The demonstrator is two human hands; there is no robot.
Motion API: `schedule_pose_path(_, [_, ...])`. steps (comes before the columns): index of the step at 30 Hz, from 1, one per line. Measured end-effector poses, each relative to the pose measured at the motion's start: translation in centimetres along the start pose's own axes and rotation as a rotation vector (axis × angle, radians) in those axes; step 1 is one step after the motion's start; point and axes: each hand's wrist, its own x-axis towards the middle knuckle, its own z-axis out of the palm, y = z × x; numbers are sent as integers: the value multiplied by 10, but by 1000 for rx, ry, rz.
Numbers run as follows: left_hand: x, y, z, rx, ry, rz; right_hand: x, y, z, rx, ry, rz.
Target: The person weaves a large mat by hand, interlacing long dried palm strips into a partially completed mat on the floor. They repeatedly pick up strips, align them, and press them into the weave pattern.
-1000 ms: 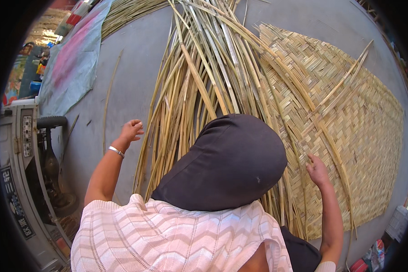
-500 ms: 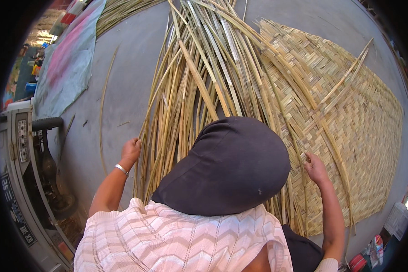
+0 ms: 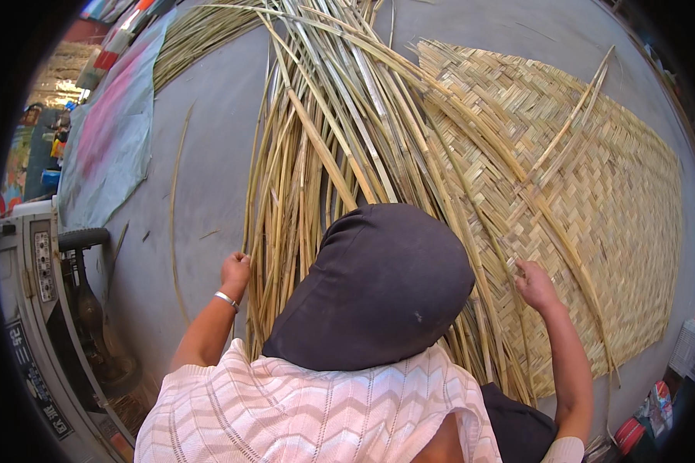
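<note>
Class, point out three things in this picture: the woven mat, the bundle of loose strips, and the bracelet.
woven mat point(image 3: 610, 208), head view, on its flat woven middle.
bundle of loose strips point(image 3: 309, 177), head view, on the strips' mid-length.
bracelet point(image 3: 225, 299), head view, on the band at the left wrist.

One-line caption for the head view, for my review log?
Person in a dark cap grips loose bamboo strips with left hand; right hand rests on woven mat.
</note>
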Motion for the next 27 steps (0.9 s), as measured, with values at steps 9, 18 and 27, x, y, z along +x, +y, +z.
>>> schedule_pose_path(9, [27, -7, 0, -120, 21, 131, 3, 0, -3, -43, -46, 38])
schedule_pose_path(18, [56, -37, -3, -555, 199, 119, 3, -11, -12, -39, -38, 52])
schedule_pose_path(27, [-17, 111, -252, 478, 787, 517, 25, 0, -16, 243, 0, 72])
